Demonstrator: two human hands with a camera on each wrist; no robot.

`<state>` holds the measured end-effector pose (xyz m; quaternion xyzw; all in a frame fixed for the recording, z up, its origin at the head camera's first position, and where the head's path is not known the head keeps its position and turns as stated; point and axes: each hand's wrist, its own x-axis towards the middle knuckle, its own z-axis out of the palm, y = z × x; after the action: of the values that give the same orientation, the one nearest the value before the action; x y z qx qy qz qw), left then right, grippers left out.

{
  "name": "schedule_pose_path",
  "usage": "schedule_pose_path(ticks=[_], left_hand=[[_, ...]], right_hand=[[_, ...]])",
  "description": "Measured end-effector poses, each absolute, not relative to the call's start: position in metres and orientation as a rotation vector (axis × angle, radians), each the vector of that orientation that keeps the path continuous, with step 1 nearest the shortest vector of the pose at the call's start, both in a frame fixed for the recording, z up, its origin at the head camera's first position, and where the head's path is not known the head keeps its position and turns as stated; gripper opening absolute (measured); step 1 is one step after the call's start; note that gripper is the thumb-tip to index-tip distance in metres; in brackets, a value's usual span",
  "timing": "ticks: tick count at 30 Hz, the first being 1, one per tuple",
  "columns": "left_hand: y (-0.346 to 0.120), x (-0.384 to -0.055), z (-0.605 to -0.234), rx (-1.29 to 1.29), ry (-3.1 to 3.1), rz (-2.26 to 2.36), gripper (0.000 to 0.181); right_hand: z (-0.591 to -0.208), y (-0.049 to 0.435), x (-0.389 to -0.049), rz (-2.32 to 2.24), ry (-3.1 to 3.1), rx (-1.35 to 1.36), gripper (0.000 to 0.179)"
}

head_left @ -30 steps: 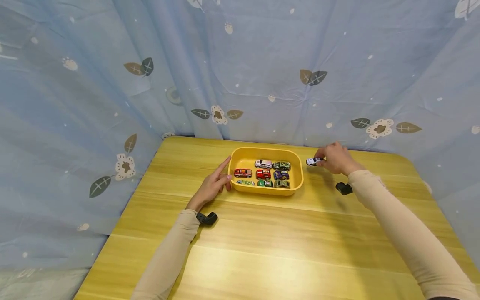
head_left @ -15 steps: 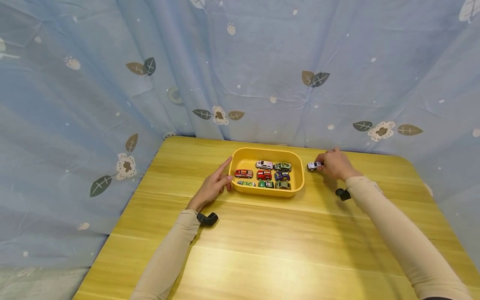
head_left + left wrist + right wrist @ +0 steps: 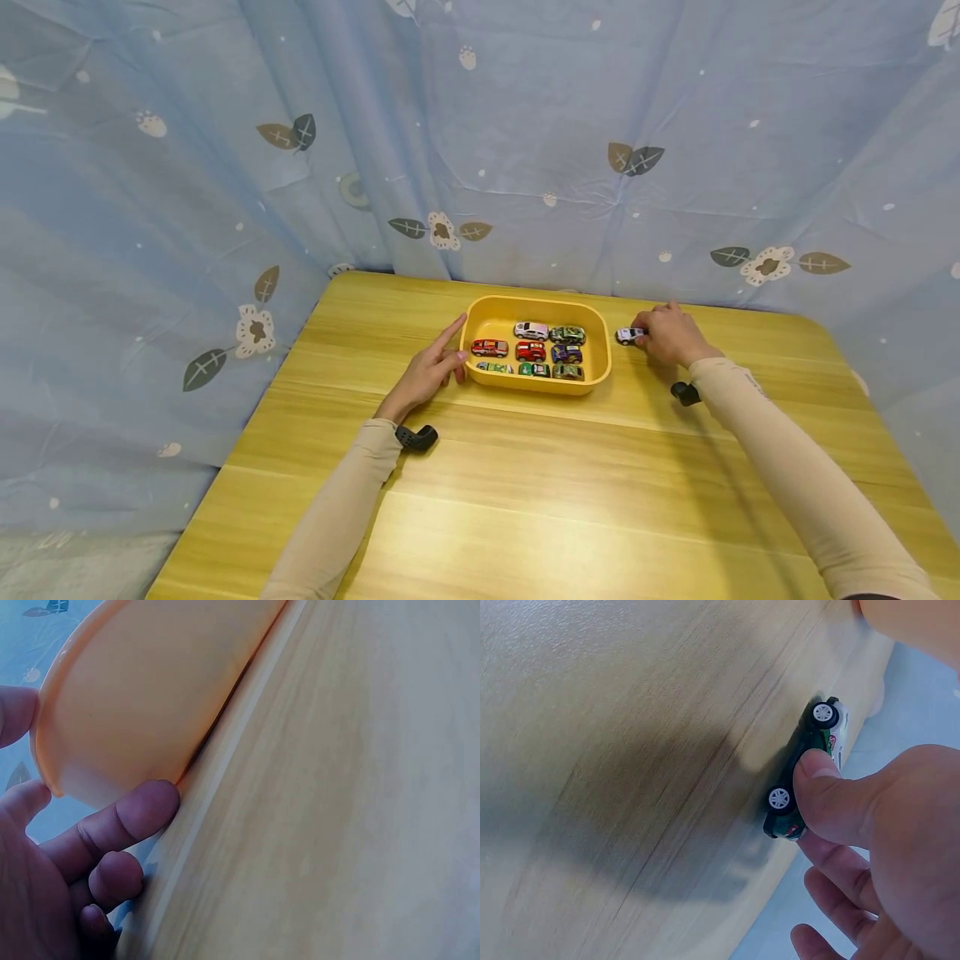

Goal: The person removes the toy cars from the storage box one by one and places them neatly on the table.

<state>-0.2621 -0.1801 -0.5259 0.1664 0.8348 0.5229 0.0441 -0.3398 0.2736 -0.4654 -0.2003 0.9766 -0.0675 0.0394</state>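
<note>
My right hand (image 3: 677, 337) pinches a small toy car (image 3: 627, 336) on the table, just right of the yellow tray (image 3: 536, 385). In the right wrist view the thumb presses the side of the toy car (image 3: 789, 776), white above and dark green below, with white-spoked wheels. My left hand (image 3: 426, 375) touches the tray's left end, index finger straight along the rim. In the left wrist view, fingertips of the left hand (image 3: 56, 870) meet the tray's rim and outer wall (image 3: 142, 697). Several toy cars stand inside the tray, among them a red one (image 3: 530, 352) and a purple one (image 3: 567, 354).
The wooden table (image 3: 525, 483) carries the tray near its back edge. A blue patterned curtain (image 3: 525, 150) hangs right behind and along the left side. The tray's end (image 3: 915, 622) shows at the top of the right wrist view.
My right hand has lowered the toy car toward the table and slightly nearer to me, still pinching it. The left hand stays at the tray; the head view has shifted slightly.
</note>
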Motion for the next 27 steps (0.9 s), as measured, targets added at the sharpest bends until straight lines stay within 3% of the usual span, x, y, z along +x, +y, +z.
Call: schedule_pose_path(ticks=[9, 19, 27], left_hand=[[-0.181, -0.262, -0.523, 0.517, 2.54, 1.604, 0.067], [-0.179, -0.261, -0.528, 0.525, 2.573, 1.595, 0.066], [-0.179, -0.261, -0.527, 0.516, 2.565, 1.612, 0.066]], right_hand=[[-0.465, 0.272, -0.34, -0.211, 2.985, -0.605, 0.022], [-0.449, 0.268, -0.335, -0.189, 2.963, -0.647, 0.045], [-0.412, 0.252, -0.338, -0.353, 3.005, -0.745, 0.04]])
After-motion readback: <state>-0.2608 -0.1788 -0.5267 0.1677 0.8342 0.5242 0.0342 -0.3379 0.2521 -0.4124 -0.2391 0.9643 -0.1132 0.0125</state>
